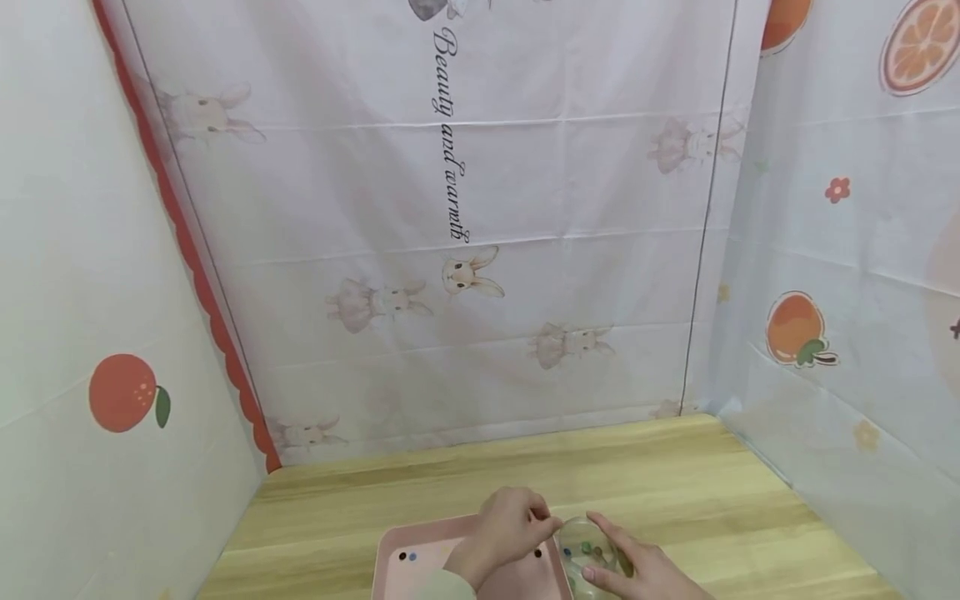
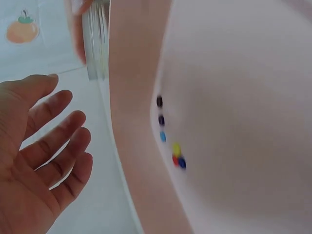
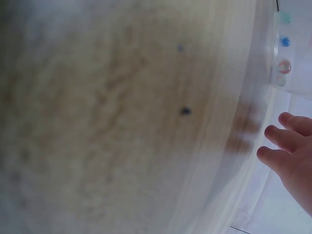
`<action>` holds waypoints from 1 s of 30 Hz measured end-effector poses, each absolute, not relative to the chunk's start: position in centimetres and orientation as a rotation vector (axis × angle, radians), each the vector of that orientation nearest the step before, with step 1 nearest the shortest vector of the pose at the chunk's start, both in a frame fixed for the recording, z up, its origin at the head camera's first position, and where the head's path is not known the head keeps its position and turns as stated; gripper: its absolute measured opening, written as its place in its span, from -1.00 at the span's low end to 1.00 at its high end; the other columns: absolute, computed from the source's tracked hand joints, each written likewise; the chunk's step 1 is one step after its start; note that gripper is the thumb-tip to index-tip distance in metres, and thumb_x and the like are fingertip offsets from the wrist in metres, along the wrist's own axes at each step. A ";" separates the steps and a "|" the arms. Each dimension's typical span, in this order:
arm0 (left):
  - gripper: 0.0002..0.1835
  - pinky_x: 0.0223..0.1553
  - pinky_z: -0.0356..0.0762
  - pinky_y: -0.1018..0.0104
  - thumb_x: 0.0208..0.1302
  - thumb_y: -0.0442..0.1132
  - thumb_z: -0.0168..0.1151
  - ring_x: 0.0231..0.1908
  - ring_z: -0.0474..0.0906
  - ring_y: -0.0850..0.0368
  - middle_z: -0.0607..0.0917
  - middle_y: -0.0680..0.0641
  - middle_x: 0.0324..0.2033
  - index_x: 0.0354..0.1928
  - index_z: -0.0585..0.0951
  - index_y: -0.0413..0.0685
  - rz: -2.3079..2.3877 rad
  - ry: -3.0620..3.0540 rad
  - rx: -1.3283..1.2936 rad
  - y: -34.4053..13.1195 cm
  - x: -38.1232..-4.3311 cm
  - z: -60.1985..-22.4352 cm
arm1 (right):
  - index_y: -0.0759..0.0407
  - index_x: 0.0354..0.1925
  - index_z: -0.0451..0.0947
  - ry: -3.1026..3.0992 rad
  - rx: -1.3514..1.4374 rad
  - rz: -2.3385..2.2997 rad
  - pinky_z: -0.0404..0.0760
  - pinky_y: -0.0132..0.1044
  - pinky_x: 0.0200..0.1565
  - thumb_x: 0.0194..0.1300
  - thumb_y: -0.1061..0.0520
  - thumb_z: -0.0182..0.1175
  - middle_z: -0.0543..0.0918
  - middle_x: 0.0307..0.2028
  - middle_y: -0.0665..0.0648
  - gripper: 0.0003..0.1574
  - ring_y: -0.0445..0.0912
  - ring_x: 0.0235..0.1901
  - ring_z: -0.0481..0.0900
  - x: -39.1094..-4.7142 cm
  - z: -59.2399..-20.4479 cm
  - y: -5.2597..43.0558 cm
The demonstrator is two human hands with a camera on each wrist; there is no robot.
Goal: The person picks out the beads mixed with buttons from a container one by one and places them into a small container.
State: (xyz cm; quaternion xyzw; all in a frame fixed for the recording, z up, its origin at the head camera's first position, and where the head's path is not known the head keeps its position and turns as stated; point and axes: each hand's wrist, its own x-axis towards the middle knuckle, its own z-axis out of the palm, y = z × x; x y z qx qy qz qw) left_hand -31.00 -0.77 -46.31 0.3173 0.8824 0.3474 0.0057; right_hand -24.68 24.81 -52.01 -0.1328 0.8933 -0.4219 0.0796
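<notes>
The left hand (image 1: pixel 510 529) hangs over the right part of a pink tray (image 1: pixel 401 577), its fingertips near the rim and close to a clear jar (image 1: pixel 579 540); whether they touch the jar cannot be told. In the left wrist view its fingers are loosely bent and apart, with nothing visible in them.

The jar stands on the wood-patterned worktop (image 1: pixel 667 475), just beside the tray's right side. The right hand (image 1: pixel 637 567) holds it, forefinger along the far side and thumb across the near side, spread about as wide as the jar. Small round beads (image 1: pixel 587 547) lie inside; the right wrist view shows green, blue and reddish ones through the wall.

In the tray, beside its wall, lie a black bead (image 2: pixel 159 101), a dark bead (image 2: pixel 161 120) and a light blue bead (image 2: pixel 163 137), with a yellow bead (image 2: pixel 176 149), a red bead (image 2: pixel 175 160) and a dark blue bead (image 2: pixel 182 162) clustered near them. A curtain (image 1: pixel 390 192) printed with rabbits hangs behind the worktop.
</notes>
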 end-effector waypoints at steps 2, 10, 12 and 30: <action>-0.82 -0.42 0.47 0.45 0.41 -0.06 0.39 -0.56 0.47 0.47 0.70 0.28 -0.50 -0.37 0.81 0.10 1.029 2.801 1.014 -1.4 -31.1 -46.0 | 0.04 0.67 0.07 2.687 -0.413 -1.261 0.51 0.60 0.00 0.55 -0.25 0.16 0.43 0.41 0.58 -0.04 0.53 0.17 0.59 -24.7 -52.0 24.9; -0.82 -0.42 0.48 0.51 0.40 -0.08 0.40 -0.55 0.45 0.48 0.68 0.29 -0.56 -0.41 0.79 0.15 0.676 2.735 1.112 -3.1 -29.8 -45.5 | -0.02 0.67 0.09 2.723 -0.440 -1.245 0.52 0.58 0.01 0.53 -0.25 0.18 0.42 0.42 0.56 -0.05 0.51 0.17 0.60 -24.7 -52.3 24.9; -0.85 -0.39 0.50 0.53 0.41 -0.08 0.39 -0.52 0.48 0.50 0.71 0.29 -0.52 -0.34 0.83 0.14 0.594 2.683 1.158 -3.0 -29.2 -45.7 | -0.04 0.67 0.09 2.724 -0.439 -1.243 0.54 0.55 0.02 0.53 -0.24 0.18 0.42 0.43 0.55 -0.06 0.50 0.17 0.60 -24.6 -52.3 24.9; -0.91 -0.02 0.64 0.29 0.32 -0.15 0.48 -0.46 0.57 0.44 0.72 0.29 -0.52 -0.25 0.84 0.31 0.709 2.425 0.969 -1.0 -27.4 -47.1 | 0.02 0.66 0.09 2.736 -0.435 -1.225 0.62 0.41 -0.01 0.53 -0.25 0.18 0.57 0.31 0.50 -0.04 0.38 0.10 0.67 -24.7 -52.4 24.9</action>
